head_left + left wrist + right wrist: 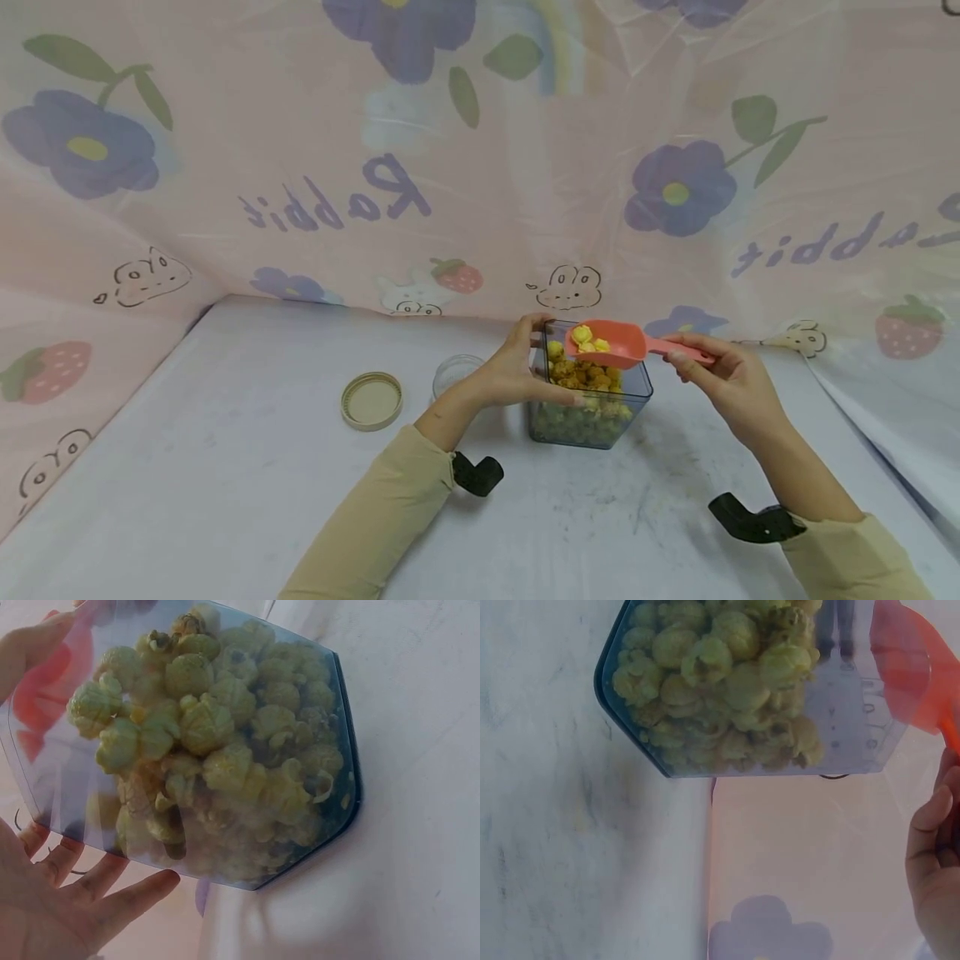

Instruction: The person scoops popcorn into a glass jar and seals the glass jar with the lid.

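Note:
A clear plastic box (637, 387) with a dark rim stands on the white surface, partly filled with yellow popcorn (570, 377). My left hand (510, 375) grips its left side, the thumb along the near wall and the fingers spread at the far wall. Above the box's opening is a coral-red scoop (626, 343), tipped slightly, with a few popcorn pieces in its bowl. My right hand (731, 383) pinches the scoop's handle between thumb and fingers. Through the clear wall, the left wrist view shows the heaped popcorn (206, 724) and part of the red scoop (45, 690).
Left of the box lies a round gold-coloured lid (371, 402), its inside facing up. Beside it a clear round jar (453, 367) is partly hidden behind my left forearm. A printed pink cloth (495, 192) hangs behind the white surface (247, 483).

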Motion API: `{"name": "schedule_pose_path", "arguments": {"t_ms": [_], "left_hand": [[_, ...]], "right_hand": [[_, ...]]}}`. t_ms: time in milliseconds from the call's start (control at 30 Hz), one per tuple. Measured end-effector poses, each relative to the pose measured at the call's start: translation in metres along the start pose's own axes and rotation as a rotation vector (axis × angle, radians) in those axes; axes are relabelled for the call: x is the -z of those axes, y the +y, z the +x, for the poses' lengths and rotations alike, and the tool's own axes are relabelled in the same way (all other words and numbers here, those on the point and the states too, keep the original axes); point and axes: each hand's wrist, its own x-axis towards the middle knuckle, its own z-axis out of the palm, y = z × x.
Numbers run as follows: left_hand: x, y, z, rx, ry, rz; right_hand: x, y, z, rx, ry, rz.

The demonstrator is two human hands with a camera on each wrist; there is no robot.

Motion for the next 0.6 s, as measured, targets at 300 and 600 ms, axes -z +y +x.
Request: {"name": "schedule_pose_path", "arguments": {"t_ms": [300,600], "left_hand": [[0.003,0.004,-0.003,0.003,0.011,0.076],[0.015,0.009,-0.013,-0.053,-0.003,0.379]], "right_hand": [[-0.002,-0.005,-0.003,0.038,0.007,0.042],[-0.009,-0.015,-0.011,0.061,0.038,0.141]]}}
